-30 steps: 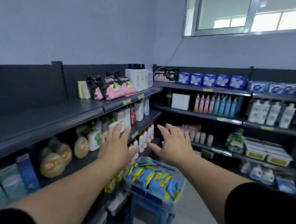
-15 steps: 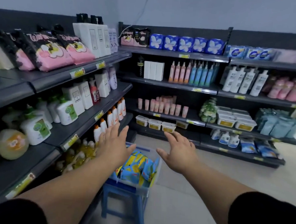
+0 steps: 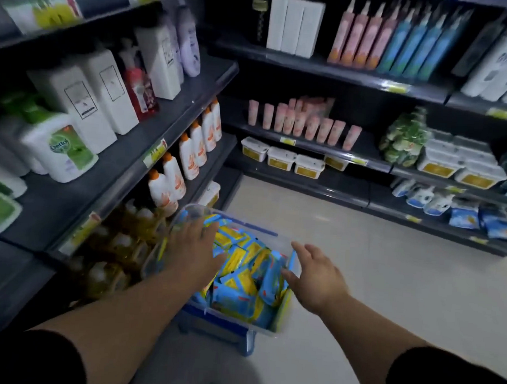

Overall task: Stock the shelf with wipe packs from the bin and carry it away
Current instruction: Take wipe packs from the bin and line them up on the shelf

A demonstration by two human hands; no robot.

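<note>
Head view, near to far. Two bare forearms reach forward and down. The left hand is palm-down over the left half of the clear plastic bin, and the right hand is just beside the bin's right rim. The fingers of both hands are straight and spread and hold nothing. Whether either hand touches the bin cannot be told.

The bin stands on a blue stool on the pale floor, close against the left-hand shelf. It is heaped with blue-and-yellow wipe packs.

The packs look like soft, light film pouches, probably slick and prone to slide off one another. Each is best pinched across its flat faces, or several gathered at once. The full bin is likely heavier and its thin walls may flex, so it wants both hands at opposite rims.

Beyond the bin are orange-capped bottles, and on the far shelving a row of white tubs.
</note>
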